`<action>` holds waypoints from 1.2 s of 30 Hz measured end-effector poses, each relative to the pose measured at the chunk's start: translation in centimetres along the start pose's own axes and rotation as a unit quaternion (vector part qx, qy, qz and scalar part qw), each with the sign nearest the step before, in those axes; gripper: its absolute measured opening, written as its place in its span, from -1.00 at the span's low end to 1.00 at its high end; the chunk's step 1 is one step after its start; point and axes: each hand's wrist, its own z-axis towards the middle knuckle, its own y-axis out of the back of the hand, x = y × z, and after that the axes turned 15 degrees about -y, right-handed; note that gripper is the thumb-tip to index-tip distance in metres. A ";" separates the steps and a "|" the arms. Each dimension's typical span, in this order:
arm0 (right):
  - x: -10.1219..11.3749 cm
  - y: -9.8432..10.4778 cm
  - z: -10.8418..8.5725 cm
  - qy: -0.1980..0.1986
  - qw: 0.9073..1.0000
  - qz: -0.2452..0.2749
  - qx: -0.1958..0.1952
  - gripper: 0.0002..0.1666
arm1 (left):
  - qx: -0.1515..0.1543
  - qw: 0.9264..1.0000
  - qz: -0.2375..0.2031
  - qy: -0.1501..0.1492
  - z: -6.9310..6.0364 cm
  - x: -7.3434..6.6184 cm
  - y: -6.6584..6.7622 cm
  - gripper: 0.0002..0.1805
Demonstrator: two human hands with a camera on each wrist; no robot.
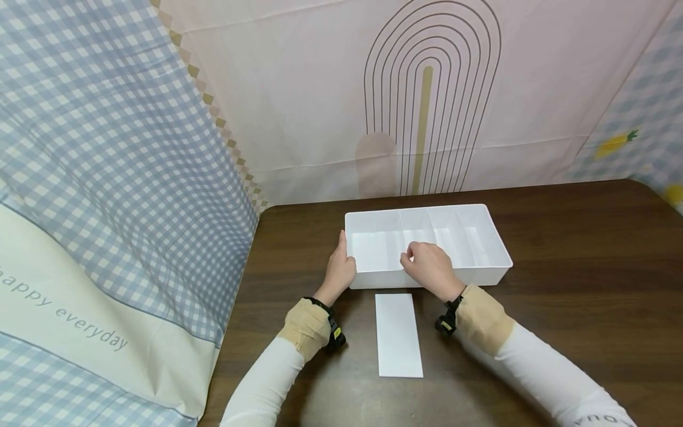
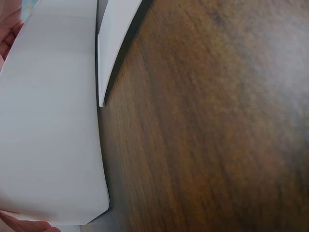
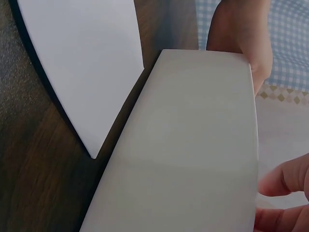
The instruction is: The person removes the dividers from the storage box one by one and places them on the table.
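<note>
A long white divided box (image 1: 432, 277) lies across the table, its length split by several upright partitions. At its left end my left hand (image 1: 340, 270) holds the front corner, the index finger running along the outside of the end wall and the thumb at the rim. My right hand (image 1: 428, 261) reaches over the front wall with bent fingers. Its thumb (image 3: 285, 179) and a finger appear to pinch a white divider, mostly hidden by the hand. In front of the box lies a flat white rectangular panel (image 1: 398, 335), untouched by either hand.
The dark wooden table (image 1: 576, 284) extends to both sides of the box. A patterned cloth (image 1: 299, 101) hangs behind its back edge, and a blue checked cloth (image 1: 133, 148) hangs along the left. Both wrists carry black cameras (image 1: 445, 323) over beige bands.
</note>
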 end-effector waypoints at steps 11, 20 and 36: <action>0.0 -0.3 0.5 -0.017 0.999 -0.002 0.026 -0.65 | -0.002 1.000 0.003 0.002 -0.1 -0.1 0.0 -0.28; 0.2 -0.7 0.7 -0.030 0.999 -0.003 0.038 -0.54 | -0.001 1.000 0.003 0.002 -0.1 0.0 0.0 -0.28; 0.1 -1.0 0.8 -0.045 0.998 -0.015 0.050 -0.52 | 0.000 1.000 0.004 0.002 -0.1 -0.1 0.1 -0.28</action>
